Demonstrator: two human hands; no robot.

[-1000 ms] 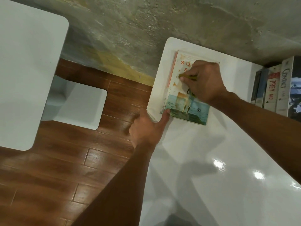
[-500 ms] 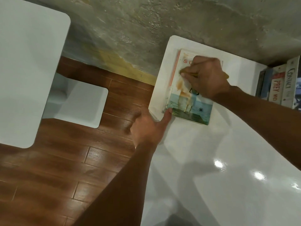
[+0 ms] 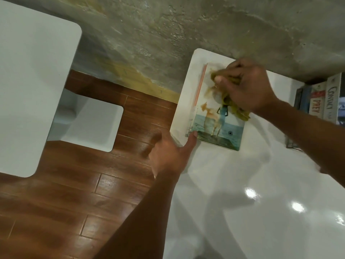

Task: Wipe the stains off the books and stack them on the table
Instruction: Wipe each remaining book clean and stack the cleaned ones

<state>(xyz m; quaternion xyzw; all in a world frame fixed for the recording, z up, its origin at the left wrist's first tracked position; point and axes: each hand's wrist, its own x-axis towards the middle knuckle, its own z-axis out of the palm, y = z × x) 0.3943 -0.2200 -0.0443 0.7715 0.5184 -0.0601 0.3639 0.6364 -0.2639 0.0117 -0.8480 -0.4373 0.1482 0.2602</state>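
Wiping is the step in hand: the right hand (image 3: 248,86) clutches a crumpled olive-yellow cloth (image 3: 236,107) and presses it onto the upper part of the paperback book with the sea-scene cover (image 3: 219,126). That book lies flat at the far-left corner of the glossy white table (image 3: 242,193). The left hand (image 3: 168,156) pins the book's near-left corner with its thumb; its fingers lie out of sight. Orange-brown stains (image 3: 208,111) remain left of the cloth, so next, I'd judge, the cloth must sweep that way. A row of upright books (image 3: 324,101) waits right of the paperback.
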